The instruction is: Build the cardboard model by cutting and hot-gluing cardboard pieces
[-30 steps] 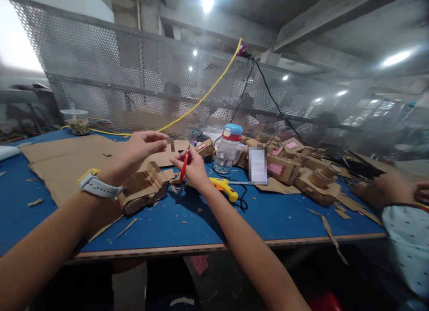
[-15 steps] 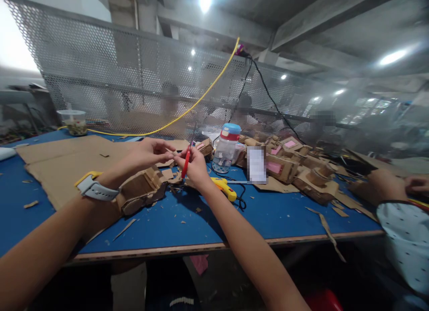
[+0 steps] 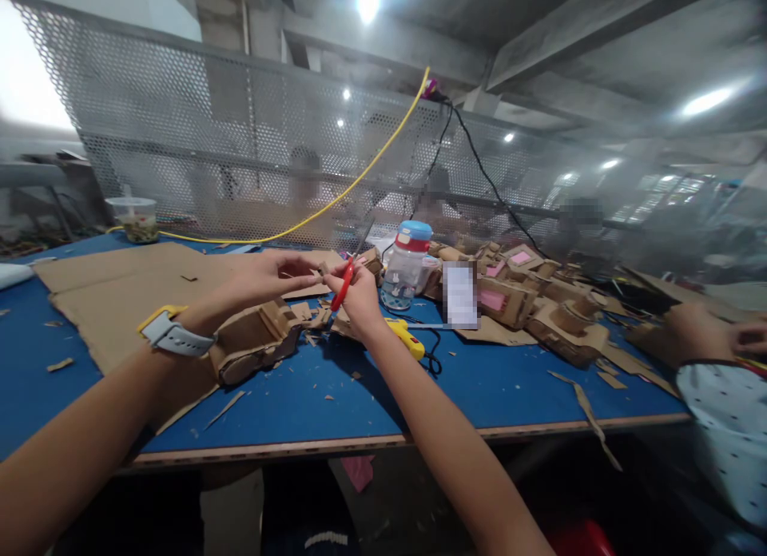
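Observation:
My right hand [image 3: 359, 296] is closed around a pair of scissors with red handles [image 3: 343, 284], its blades pointing up and away. Between the fingertips of my left hand [image 3: 279, 275] is a small cardboard piece [image 3: 324, 269], which the right fingertips also seem to touch. Under my left wrist lies a shaped cardboard model [image 3: 252, 344] with a rounded end. A yellow glue gun [image 3: 407, 339] rests on the blue table [image 3: 353, 404], partly behind my right forearm.
A clear bottle with a blue lid [image 3: 406, 268] stands behind my hands. Several cardboard models [image 3: 563, 324] fill the right side; a large cardboard sheet [image 3: 120, 292] covers the left. At far right is another person's hand [image 3: 698, 332]. A yellow cable [image 3: 359, 172] hangs across the mesh panel.
The scissors have tilted to the right in my right hand, which has shifted slightly right. My left hand has moved a little right too, and the small cardboard piece shows more clearly.

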`<state>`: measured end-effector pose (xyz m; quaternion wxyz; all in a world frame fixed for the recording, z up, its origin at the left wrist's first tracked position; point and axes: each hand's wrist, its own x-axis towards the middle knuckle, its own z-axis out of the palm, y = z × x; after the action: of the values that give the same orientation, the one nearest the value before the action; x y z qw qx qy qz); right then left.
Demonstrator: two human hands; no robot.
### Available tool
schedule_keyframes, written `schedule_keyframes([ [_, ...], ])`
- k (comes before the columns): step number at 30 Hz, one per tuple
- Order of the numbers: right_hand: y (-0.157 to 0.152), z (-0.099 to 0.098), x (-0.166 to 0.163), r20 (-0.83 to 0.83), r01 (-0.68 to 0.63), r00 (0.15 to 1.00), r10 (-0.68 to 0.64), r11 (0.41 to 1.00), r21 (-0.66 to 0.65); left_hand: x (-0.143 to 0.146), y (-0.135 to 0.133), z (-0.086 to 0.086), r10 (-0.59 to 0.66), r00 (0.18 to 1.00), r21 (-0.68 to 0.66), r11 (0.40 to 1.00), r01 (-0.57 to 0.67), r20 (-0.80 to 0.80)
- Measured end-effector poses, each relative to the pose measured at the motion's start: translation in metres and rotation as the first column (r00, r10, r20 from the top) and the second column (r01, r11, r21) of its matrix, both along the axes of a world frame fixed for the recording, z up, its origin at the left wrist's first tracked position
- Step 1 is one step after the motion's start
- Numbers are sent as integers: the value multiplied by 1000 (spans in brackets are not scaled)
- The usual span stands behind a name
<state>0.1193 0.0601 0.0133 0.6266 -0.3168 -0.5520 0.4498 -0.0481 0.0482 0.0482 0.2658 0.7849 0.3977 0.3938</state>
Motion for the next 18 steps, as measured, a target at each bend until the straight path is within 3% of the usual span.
schedule_keyframes([
  [3, 1, -1, -1, -32, -25, 999, 25, 1000, -10, 2, 1, -3, -72, 997, -22, 997, 73, 32],
  [8, 3, -1, -1, -51, -76, 996, 74, 996, -36, 4, 0, -5, -57, 996, -7, 998, 58, 67],
  [13, 1, 2, 2, -110, -127, 987, 116, 987, -98, 6, -8, 2, 50, 999, 138, 989, -48, -10],
  [18, -5, 3, -1, -55, -196, 980, 191, 977, -89, -3, -24, 20, 226, 973, 311, 922, -230, 48],
])
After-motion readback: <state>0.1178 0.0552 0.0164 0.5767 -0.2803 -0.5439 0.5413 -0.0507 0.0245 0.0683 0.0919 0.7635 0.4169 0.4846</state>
